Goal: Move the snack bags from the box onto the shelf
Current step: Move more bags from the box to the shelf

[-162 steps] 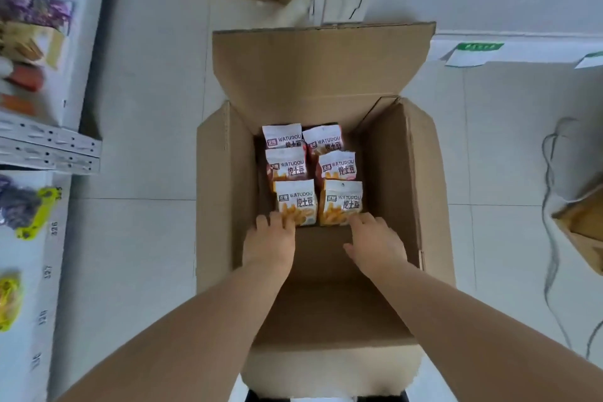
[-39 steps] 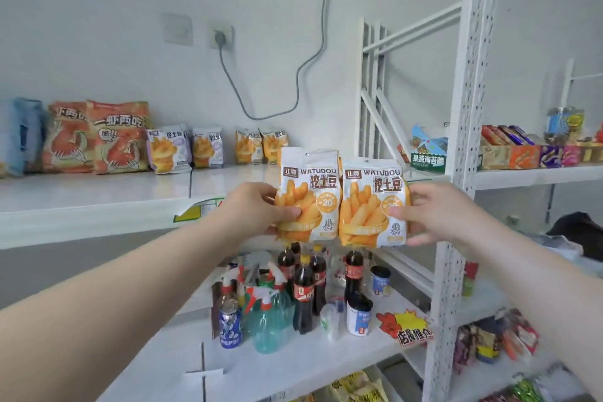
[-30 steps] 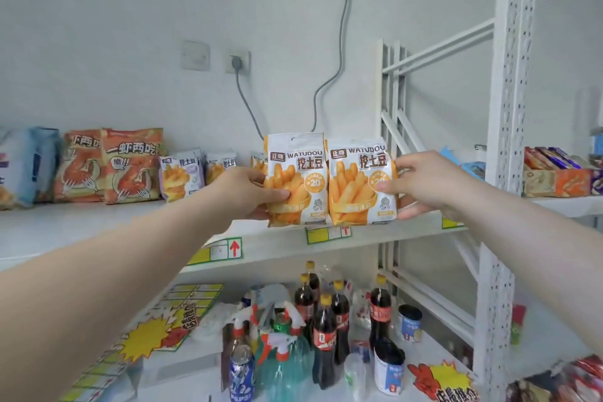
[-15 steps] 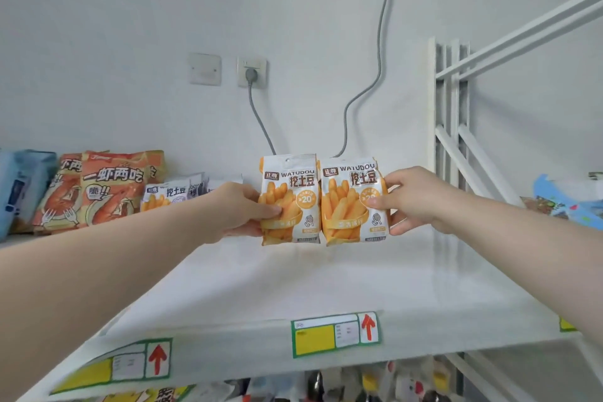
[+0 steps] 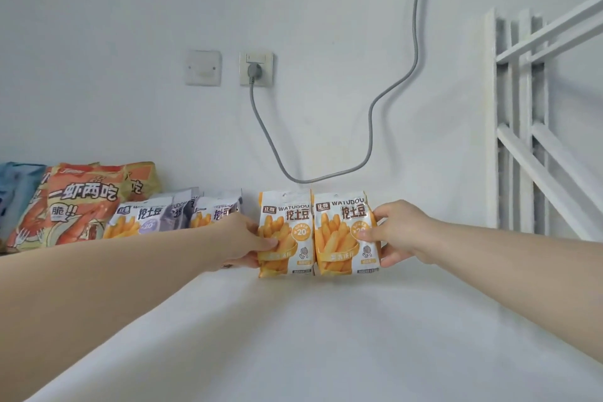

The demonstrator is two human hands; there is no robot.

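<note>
**A:** Two orange fries bags are up at the far end of the shelf [image 5: 326,336], upright, side by side, edges touching. The left hand [image 5: 248,241] pinches the left orange bag [image 5: 287,232] by its left edge, thumb across the front. The right hand [image 5: 396,233] grips the right orange bag [image 5: 344,232] the same way on its right edge.

**B:** Are they down yet?

**A:** Their bottom edges look level with the shelf surface, close to the wall. I cannot tell whether they are bearing their own weight.

**B:** So how should this be finished cleanly?

**A:** My read is to settle both bases flat first and tip the tops slightly back toward the wall, below the grey cable [image 5: 368,127]. Then ease one thumb off at a time. The bags look light and puffy, so releasing both together may let them topple toward the near edge.

**B:** Any neighbours to mind?

**A:** The purple bags [image 5: 146,219] stand just left, behind the left wrist, and the shrimp-cracker bags [image 5: 78,206] are further left. I'd draw the left hand straight back toward the near edge, not sideways, so the row isn't nudged.
</note>
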